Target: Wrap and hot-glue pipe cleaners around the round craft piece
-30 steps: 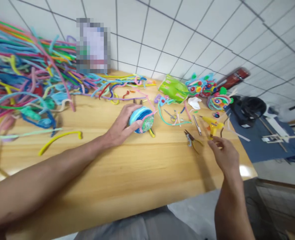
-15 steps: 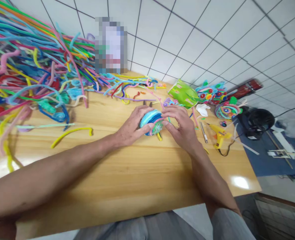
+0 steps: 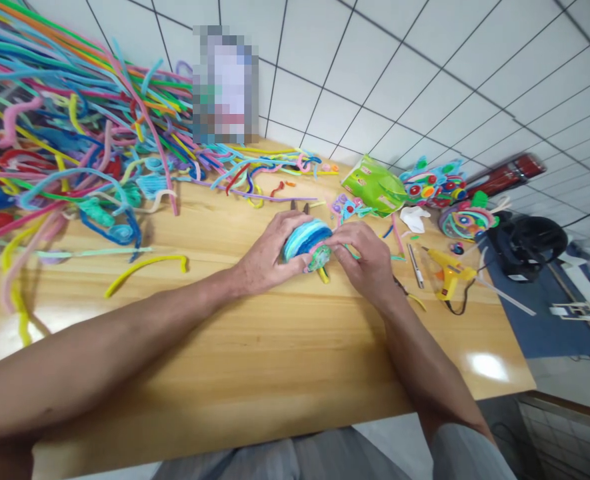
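Observation:
My left hand (image 3: 269,257) is closed round a rounded craft piece (image 3: 307,239) wound from light and dark blue pipe cleaners, its thumb along the near side. A green disc (image 3: 319,257) forms the end facing my right hand, with a pink pipe cleaner (image 3: 311,265) curving along its edge. At that edge my right hand (image 3: 367,257) is closed in a pinch on the pink strand, which its fingers partly cover. Two dark tool tips (image 3: 299,207) show just behind my left hand. A short yellow piece (image 3: 323,275) pokes out under the craft piece.
A heap of coloured pipe cleaners (image 3: 75,147) covers the left of the table. To the right lie a craft knife (image 3: 415,265), a yellow glue gun (image 3: 449,272), a green tissue pack (image 3: 375,187) and decorated craft figures (image 3: 429,183). A tiled wall stands behind.
My right fingers have drawn together into a tighter pinch at the disc's edge. The pink strand now lies closer round the green disc, which shows more. The whole view has shifted slightly.

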The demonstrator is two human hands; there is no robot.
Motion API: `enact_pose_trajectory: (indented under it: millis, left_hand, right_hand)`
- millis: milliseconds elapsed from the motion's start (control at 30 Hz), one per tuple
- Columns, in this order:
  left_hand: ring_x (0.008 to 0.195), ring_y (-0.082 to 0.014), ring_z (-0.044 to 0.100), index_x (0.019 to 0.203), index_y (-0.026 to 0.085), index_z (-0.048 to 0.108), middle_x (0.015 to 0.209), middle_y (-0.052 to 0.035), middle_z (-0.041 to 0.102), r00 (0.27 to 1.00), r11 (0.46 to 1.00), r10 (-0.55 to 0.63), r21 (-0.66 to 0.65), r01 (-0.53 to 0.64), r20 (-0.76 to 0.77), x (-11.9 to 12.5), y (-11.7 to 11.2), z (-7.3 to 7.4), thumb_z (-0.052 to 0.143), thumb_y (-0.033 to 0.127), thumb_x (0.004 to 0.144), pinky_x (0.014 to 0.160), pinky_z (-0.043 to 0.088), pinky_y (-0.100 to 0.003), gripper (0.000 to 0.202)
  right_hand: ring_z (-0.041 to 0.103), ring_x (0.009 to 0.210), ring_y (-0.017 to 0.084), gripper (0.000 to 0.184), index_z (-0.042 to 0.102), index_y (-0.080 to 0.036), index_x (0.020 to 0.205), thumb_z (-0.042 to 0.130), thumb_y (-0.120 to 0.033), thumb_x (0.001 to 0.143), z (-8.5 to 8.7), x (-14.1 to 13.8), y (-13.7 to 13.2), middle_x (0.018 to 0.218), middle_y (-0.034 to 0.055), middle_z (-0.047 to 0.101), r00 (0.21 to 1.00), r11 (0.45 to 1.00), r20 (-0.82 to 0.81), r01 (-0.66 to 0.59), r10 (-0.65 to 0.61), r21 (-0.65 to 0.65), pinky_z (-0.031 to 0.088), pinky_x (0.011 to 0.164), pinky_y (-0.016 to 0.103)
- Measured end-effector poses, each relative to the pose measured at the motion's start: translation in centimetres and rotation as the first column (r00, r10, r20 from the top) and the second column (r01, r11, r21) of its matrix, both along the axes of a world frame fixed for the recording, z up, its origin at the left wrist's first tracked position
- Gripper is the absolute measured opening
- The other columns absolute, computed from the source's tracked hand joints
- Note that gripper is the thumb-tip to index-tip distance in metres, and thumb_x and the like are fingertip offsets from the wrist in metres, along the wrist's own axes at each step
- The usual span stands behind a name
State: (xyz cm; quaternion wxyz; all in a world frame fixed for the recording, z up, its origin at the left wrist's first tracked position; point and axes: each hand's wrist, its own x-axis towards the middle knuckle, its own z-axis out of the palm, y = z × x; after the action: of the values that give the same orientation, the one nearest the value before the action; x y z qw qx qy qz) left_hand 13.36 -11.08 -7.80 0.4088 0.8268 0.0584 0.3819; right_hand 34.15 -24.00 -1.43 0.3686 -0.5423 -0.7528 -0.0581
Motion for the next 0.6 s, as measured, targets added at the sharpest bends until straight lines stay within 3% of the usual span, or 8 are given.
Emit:
enact_pose_trajectory:
  millis: [333, 600]
  left_hand:
    - [0.150, -0.0329, 0.051, 0.159, 0.026, 0.047, 0.155, -0.0156, 0.054, 1.000, 1.000, -0.010, -0.015, 0.010, -0.005, -0.11, -0.16, 0.12, 0.066, 0.045, 0.106, 0.128, 0.046, -0.056, 0.059]
    - [0.150, -0.0334, 0.050, 0.158, 0.026, 0.046, 0.154, -0.0158, 0.053, 1.000, 1.000, -0.019, -0.023, 0.019, -0.013, -0.12, -0.16, 0.15, 0.064, 0.046, 0.107, 0.127, 0.045, -0.058, 0.057]
  right_hand:
    - [0.072, 0.104, 0.022, 0.026, 0.081, -0.031, 0.108, 0.059, -0.017, 0.107, 0.41, -0.46, -0.45, 0.107, 0.0053, 0.077, 0.999, 0.997, 0.011, 0.042, -0.041, -0.058, 0.058, 0.090, 0.042]
    - [0.071, 0.101, 0.022, 0.031, 0.081, -0.031, 0.112, 0.060, -0.010, 0.103, -0.08, -0.68, -0.49, 0.107, 0.0057, 0.075, 0.999, 0.999, 0.040, 0.036, -0.036, 0.004, 0.056, 0.086, 0.039]
